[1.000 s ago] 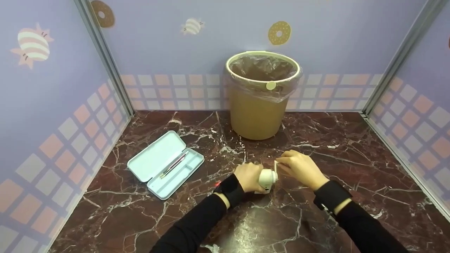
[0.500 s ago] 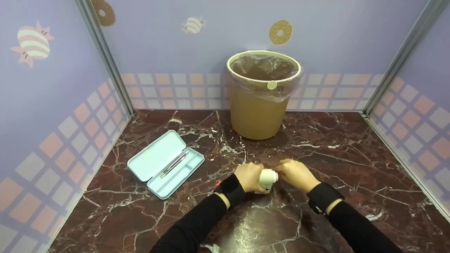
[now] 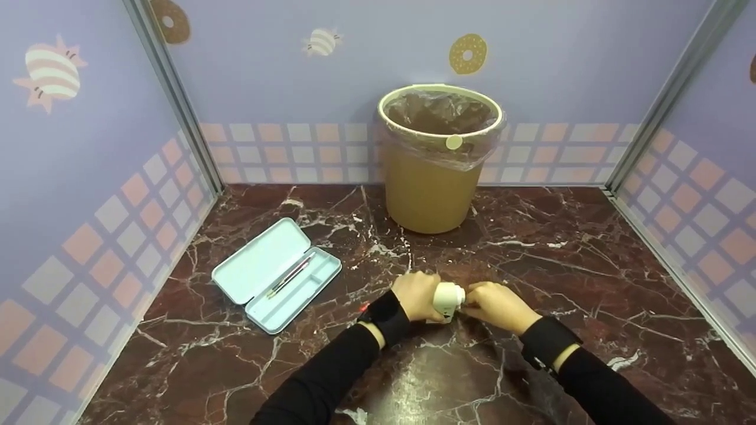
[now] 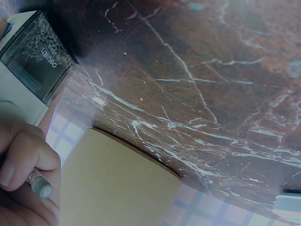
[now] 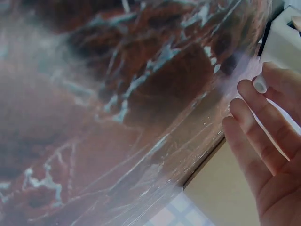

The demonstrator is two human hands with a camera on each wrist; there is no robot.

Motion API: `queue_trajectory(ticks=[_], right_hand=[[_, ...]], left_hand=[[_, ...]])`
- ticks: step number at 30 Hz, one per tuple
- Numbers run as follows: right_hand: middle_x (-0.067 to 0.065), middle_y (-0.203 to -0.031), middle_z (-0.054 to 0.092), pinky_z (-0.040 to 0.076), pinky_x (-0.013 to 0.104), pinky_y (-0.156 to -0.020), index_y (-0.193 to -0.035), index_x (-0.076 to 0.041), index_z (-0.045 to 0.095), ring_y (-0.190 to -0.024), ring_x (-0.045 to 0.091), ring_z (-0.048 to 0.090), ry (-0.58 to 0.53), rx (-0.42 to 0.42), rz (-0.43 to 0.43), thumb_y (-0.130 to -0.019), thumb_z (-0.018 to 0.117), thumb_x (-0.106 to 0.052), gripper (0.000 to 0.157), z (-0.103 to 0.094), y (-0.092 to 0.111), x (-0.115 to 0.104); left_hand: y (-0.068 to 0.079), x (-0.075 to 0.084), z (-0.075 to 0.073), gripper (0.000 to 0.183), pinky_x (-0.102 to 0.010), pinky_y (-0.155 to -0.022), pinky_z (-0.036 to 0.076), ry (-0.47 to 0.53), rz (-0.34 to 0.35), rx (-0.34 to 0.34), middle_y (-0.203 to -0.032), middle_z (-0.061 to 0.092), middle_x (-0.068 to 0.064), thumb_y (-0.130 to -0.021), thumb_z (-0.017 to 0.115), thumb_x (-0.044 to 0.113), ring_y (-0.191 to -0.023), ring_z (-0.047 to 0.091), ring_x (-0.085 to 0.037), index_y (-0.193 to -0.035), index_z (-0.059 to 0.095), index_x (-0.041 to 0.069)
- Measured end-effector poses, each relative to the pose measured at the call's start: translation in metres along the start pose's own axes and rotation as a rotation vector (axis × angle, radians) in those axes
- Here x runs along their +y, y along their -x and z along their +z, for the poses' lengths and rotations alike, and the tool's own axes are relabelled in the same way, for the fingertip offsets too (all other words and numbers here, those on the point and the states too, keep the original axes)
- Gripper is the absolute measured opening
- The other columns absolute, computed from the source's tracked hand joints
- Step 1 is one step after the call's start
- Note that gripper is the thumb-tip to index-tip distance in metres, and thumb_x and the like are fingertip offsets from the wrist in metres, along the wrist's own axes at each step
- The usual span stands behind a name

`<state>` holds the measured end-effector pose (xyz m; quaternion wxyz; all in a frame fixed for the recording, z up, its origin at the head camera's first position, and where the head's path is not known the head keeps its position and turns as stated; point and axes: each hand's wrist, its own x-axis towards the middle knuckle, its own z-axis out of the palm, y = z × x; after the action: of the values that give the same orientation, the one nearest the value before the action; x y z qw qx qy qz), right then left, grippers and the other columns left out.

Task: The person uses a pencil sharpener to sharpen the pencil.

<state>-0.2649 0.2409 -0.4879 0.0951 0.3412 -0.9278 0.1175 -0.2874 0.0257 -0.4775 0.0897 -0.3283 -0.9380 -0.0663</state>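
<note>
My left hand (image 3: 416,296) grips a white hand-crank pencil sharpener (image 3: 446,300) on the marble-patterned table. In the left wrist view, the sharpener's clear drawer (image 4: 40,56) contains shavings. The grey-tipped end of a pencil (image 4: 43,188) sticks out between the curled fingers of that hand; the rest of the pencil is hidden. On the sharpener's right side, my right hand (image 3: 499,306) pinches the small white crank knob (image 5: 260,84) between thumb and index finger. Its other fingers are extended in the right wrist view.
A light-blue pencil case (image 3: 260,262) lies unfolded to the left, with slim pencils (image 3: 289,277) in its tray. Behind the hands stands a tan bin (image 3: 431,189) with a clear liner. Patterned walls (image 3: 283,153) enclose the table at the back and sides.
My right hand has swung the crank round, from standing upright a second ago to lower beside the sharpener. The left hand and the sharpener have stayed in place.
</note>
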Motion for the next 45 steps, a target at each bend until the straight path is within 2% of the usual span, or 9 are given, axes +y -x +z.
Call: queue_trajectory(ticks=[8, 15, 21, 27, 30, 37, 41, 45], right_hand=[[0.002, -0.077, 0.069, 0.052, 0.025, -0.059, -0.083, -0.010, 0.077, -0.066, 0.010, 0.062, -0.054, -0.035, -0.044, -0.084, 0.081, -0.010, 0.004, -0.004, 0.006, -0.003], [0.003, -0.081, 0.073, 0.055, 0.027, -0.064, -0.088, -0.007, 0.079, -0.069, 0.012, 0.066, -0.112, -0.024, -0.045, -0.086, 0.079, -0.010, 0.003, -0.004, 0.010, -0.003], [0.007, -0.084, 0.077, 0.058, 0.029, -0.066, -0.095, -0.005, 0.080, -0.071, 0.015, 0.070, -0.172, -0.026, -0.021, -0.087, 0.078, -0.010, 0.009, -0.007, 0.009, -0.001], [0.008, -0.084, 0.077, 0.057, 0.030, -0.065, -0.093, -0.005, 0.078, -0.072, 0.019, 0.071, -0.158, -0.021, 0.007, -0.084, 0.082, -0.016, 0.015, -0.019, 0.004, 0.002], [0.010, -0.089, 0.078, 0.058, 0.034, -0.068, -0.098, -0.003, 0.078, -0.075, 0.022, 0.073, -0.140, -0.029, 0.027, -0.082, 0.084, -0.018, 0.023, -0.026, 0.000, 0.002], [0.016, -0.109, 0.079, 0.061, 0.046, -0.083, -0.116, 0.001, 0.074, -0.096, 0.033, 0.077, -0.129, -0.083, 0.088, -0.079, 0.087, -0.023, 0.047, -0.040, -0.009, 0.000], [0.016, -0.109, 0.079, 0.061, 0.042, -0.078, -0.116, 0.002, 0.074, -0.091, 0.030, 0.077, -0.110, -0.083, 0.081, -0.076, 0.089, -0.023, 0.050, -0.046, -0.012, 0.001], [0.013, -0.106, 0.080, 0.060, 0.035, -0.074, -0.114, 0.000, 0.076, -0.087, 0.023, 0.076, -0.107, -0.085, 0.068, -0.075, 0.089, -0.021, 0.047, -0.050, -0.014, 0.003]], left_hand=[[0.002, 0.001, -0.004, 0.055, -0.035, -0.058, 0.058, -0.005, -0.022, -0.032, -0.087, 0.077, -0.001, -0.063, 0.092, 0.052, -0.075, 0.074, -0.019, -0.095, 0.069, 0.014], [0.000, 0.001, -0.004, 0.053, -0.037, -0.057, 0.057, -0.004, -0.013, -0.031, -0.086, 0.076, -0.001, -0.063, 0.092, 0.049, -0.073, 0.074, -0.019, -0.094, 0.069, 0.013], [-0.001, 0.000, -0.006, 0.052, -0.037, -0.058, 0.058, 0.015, -0.024, -0.050, -0.087, 0.077, -0.001, -0.063, 0.092, 0.048, -0.074, 0.074, -0.019, -0.094, 0.069, 0.013], [-0.003, 0.002, -0.008, 0.051, -0.038, -0.059, 0.057, 0.038, -0.043, -0.058, -0.085, 0.077, -0.002, -0.063, 0.093, 0.048, -0.074, 0.074, -0.021, -0.092, 0.070, 0.013], [-0.005, 0.002, -0.006, 0.051, -0.037, -0.059, 0.057, 0.036, -0.037, -0.047, -0.085, 0.076, -0.002, -0.063, 0.093, 0.049, -0.073, 0.073, -0.021, -0.092, 0.071, 0.013], [-0.015, 0.006, -0.002, 0.051, -0.037, -0.059, 0.057, 0.045, -0.023, -0.018, -0.084, 0.077, -0.002, -0.063, 0.093, 0.049, -0.073, 0.073, -0.019, -0.093, 0.072, 0.013], [-0.021, 0.010, -0.001, 0.051, -0.036, -0.056, 0.055, 0.061, -0.041, -0.032, -0.083, 0.076, -0.001, -0.063, 0.092, 0.051, -0.071, 0.072, -0.018, -0.092, 0.071, 0.014], [-0.028, 0.016, 0.000, 0.048, -0.034, -0.054, 0.052, 0.079, -0.052, -0.048, -0.081, 0.076, 0.001, -0.065, 0.091, 0.051, -0.067, 0.070, -0.016, -0.090, 0.070, 0.015]])
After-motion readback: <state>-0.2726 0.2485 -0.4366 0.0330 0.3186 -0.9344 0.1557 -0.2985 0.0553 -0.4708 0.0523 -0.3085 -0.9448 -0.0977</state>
